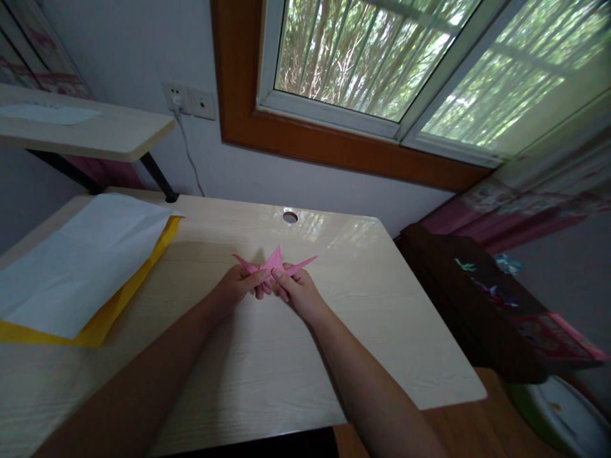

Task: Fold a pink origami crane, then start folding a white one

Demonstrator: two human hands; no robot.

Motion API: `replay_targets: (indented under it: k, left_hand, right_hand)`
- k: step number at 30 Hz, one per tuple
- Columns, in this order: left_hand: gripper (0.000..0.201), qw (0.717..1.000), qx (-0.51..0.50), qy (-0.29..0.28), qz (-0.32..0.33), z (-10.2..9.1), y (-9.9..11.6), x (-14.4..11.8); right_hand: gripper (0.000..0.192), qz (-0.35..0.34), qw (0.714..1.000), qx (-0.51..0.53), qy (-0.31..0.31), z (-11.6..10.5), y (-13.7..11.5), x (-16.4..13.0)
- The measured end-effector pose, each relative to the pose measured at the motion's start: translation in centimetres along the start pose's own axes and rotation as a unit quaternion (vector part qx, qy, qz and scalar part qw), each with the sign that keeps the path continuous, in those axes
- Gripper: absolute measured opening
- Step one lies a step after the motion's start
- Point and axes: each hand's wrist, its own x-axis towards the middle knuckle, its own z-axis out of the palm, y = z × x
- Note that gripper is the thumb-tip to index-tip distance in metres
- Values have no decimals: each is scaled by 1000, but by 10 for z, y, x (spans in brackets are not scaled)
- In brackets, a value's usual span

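Observation:
A pink origami crane (273,259) is held over the middle of the desk, with a pointed peak at its centre and a thin tip out to each side. My left hand (245,281) pinches its left part between thumb and fingers. On the other side, my right hand (294,285) grips the right part the same way. The two thumbs almost meet at the crane's middle, and the fingers hide its underside.
White paper sheets (90,261) lie over yellow paper (138,280) at the desk's left. A raised shelf (119,137) stands at the back left. Behind the desk (382,331) are a window and a plugged-in cord (188,149). A dark cabinet (429,273) with small folded things is at right.

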Motion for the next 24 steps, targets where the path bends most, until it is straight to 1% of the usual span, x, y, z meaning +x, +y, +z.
replay_targets:
  k: [2, 4, 6, 10, 14, 19, 24]
  left_hand:
    - [54, 1000, -7, -26, -15, 2, 0, 0]
    - [58, 999, -23, -39, -27, 3, 1, -1]
    - [58, 997, -49, -40, -40, 5, 3, -1]
    - [57, 994, -81, -20, -64, 8, 10, -1]
    - [57, 993, -90, -12, -80, 8, 14, -1]
    - [58, 994, -77, -14, -74, 6, 4, 0]
    - [50, 997, -58, 33, -45, 2, -5, 2]
  right_hand:
    - [52, 6, 1000, 27, -13, 1, 0, 0]
    - [52, 9, 998, 57, -22, 1, -1, 1]
    - [51, 8, 996, 89, -32, 3, -3, 2]
    - [48, 1, 988, 142, -63, 8, -8, 5]
    - [48, 7, 985, 157, -66, 10, -10, 7]
    - [47, 3, 988, 146, -44, 6, -7, 6]
    - [49, 17, 995, 98, -4, -2, 4, 6]
